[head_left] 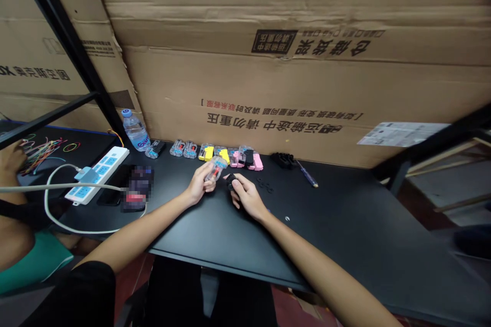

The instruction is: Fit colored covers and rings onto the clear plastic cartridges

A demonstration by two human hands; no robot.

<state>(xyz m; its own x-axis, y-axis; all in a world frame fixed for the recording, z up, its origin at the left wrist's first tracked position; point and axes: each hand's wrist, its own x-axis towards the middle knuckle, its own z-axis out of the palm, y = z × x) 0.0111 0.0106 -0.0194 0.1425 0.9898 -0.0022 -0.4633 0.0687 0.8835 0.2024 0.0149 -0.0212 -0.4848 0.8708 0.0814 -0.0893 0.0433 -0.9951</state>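
Observation:
My left hand [200, 184] is closed round a small clear plastic gadget [217, 168] with red and blue parts inside. Close beside it, my right hand [245, 195] grips a small black part [230, 180], whose exact kind I cannot make out. The gadget and the black part are a short gap apart, above the black table [215, 230]. Behind my hands runs a row of similar clear gadgets [190, 149]; some have yellow pieces [208, 153], others pink pieces [258, 162]. Several thin black rings [264, 185] lie right of my right hand.
A screwdriver [308, 174] and a heap of black parts [283, 160] lie back right, a small white piece [287, 218] nearer. At left are a water bottle [136, 132], a power strip [100, 173], a phone [137, 189] and cables. Another person's hand [12, 157] is far left. Cardboard [245, 76] stands behind.

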